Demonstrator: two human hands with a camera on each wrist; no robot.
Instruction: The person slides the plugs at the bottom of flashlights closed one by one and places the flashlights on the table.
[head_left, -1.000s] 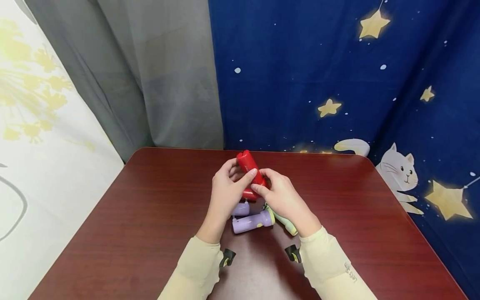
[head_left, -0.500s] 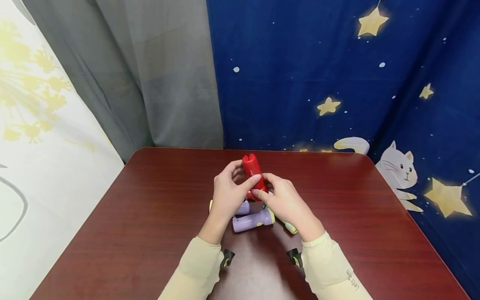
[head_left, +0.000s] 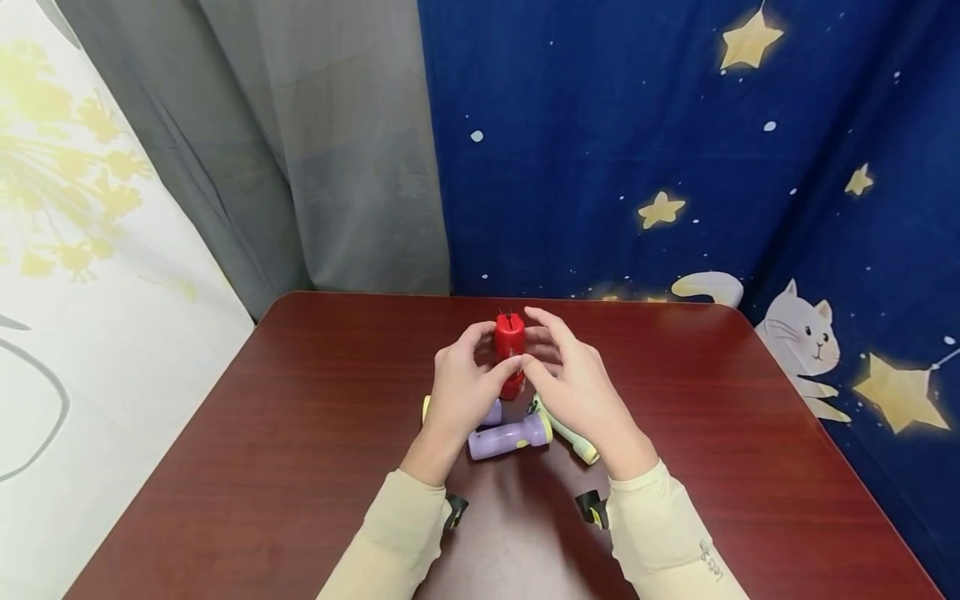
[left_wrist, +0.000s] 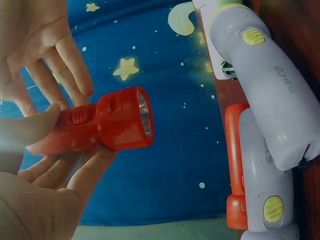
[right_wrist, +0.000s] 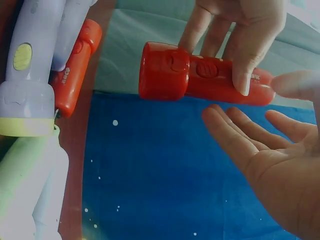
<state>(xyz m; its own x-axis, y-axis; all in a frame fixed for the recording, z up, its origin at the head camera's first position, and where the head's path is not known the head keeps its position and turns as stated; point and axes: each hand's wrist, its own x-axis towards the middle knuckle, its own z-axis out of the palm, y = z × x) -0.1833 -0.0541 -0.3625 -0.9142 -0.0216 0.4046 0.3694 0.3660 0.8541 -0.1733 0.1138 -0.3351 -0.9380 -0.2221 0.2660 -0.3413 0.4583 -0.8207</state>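
Note:
My left hand [head_left: 465, 383] grips a red flashlight [head_left: 510, 335] by its body, thumb on one side and fingers on the other. It stands roughly upright with its wide lens head [left_wrist: 127, 120] down and its tail up. My right hand [head_left: 577, 387] is beside it with fingers spread and relaxed, its thumb tip right at the tail end in the right wrist view. Below the hands lie two purple flashlights [head_left: 506, 439] with yellow trim. A second red flashlight [left_wrist: 236, 165] lies beside them, and a pale green flashlight [head_left: 572, 435] is to their right.
The dark red-brown table [head_left: 300, 467] ends at a far edge just beyond the hands. Behind it hang a grey curtain [head_left: 360, 167] and a blue star-patterned curtain [head_left: 562, 150]. A white patterned sheet [head_left: 90, 333] is at the left.
The held red flashlight has swung from a leftward tilt to nearly upright. My right hand's fingers have come off it and spread. My left hand keeps its grip.

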